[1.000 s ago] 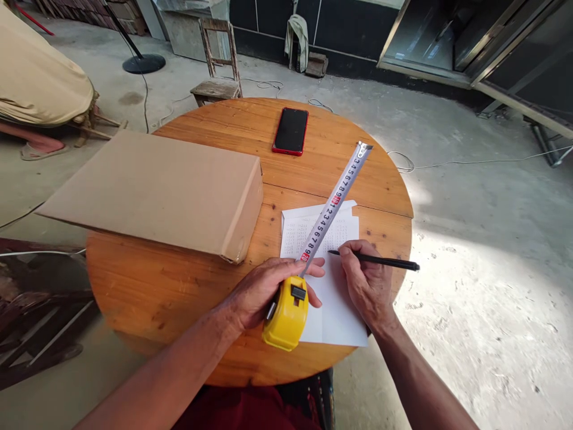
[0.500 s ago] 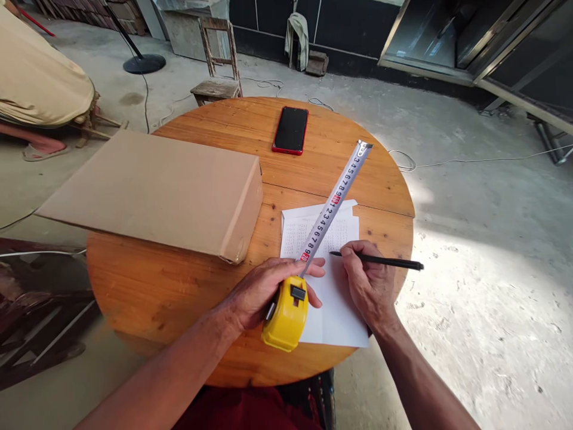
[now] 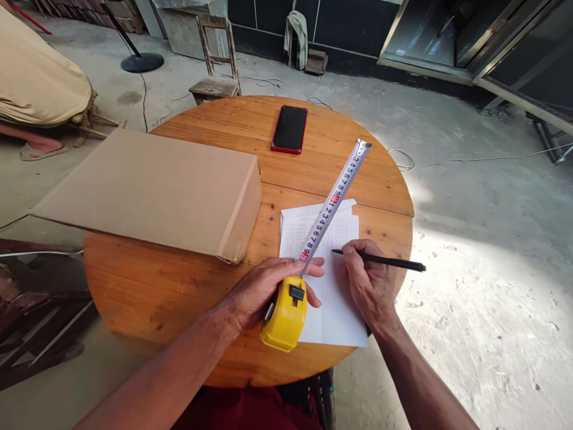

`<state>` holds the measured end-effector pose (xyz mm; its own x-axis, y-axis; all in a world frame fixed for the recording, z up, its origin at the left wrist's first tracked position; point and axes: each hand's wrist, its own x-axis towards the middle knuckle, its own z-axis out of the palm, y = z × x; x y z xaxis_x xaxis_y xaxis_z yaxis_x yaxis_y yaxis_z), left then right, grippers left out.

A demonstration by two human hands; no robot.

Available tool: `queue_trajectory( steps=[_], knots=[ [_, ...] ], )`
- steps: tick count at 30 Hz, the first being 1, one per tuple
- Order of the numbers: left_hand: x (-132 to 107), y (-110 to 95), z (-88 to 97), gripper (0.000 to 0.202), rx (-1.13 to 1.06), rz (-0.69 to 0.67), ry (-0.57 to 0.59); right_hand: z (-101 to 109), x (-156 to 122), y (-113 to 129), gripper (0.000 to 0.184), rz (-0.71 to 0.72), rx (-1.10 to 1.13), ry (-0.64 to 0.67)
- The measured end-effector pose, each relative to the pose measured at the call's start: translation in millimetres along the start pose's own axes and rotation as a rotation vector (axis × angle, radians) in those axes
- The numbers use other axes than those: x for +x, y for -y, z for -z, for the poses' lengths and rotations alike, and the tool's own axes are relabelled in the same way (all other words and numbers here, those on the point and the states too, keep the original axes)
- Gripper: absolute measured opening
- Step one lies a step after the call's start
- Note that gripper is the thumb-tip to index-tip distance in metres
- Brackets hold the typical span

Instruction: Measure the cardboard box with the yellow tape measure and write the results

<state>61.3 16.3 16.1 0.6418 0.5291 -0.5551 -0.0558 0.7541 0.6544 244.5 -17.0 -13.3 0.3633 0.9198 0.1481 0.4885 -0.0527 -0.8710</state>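
My left hand (image 3: 259,291) is wrapped round a yellow tape measure (image 3: 285,316), its fingers partly hidden behind the case. The silver blade sticks out to just past the red 20 mark and slants up and right over a sheet of white paper (image 3: 333,304). Rows of small handwriting cover the upper part of the sheet. My right hand (image 3: 370,283) pinches a black pen (image 3: 394,261), its tip pointing left at the last written rows. The heel of this hand rests at the paper's right side.
A closed cardboard box (image 3: 156,191) lies on the left of the round wooden table (image 3: 170,298) and overhangs its edge. Towards the far edge lies a red-cased phone (image 3: 289,129). Beyond stands a wooden chair (image 3: 217,86); a person's foot (image 3: 42,146) shows at left. Cables run over the floor.
The pen has shifted very slightly right, along the written rows. My left hand keeps its hold on the tape measure, and the whole view has drifted a little.
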Motion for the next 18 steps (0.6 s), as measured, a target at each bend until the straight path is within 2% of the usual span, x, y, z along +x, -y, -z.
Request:
queue_trajectory(
  steps=[12,18],
  knots=[
    [0.0,0.9,1.1,0.04,-0.008,-0.005,0.01,0.9,0.6,-0.1,0.015,-0.008,0.008,0.026],
    [-0.2,0.7,1.1,0.04,0.013,-0.01,0.009,3.5,0.6,-0.8,0.018,-0.003,-0.028,-0.041]
  ],
)
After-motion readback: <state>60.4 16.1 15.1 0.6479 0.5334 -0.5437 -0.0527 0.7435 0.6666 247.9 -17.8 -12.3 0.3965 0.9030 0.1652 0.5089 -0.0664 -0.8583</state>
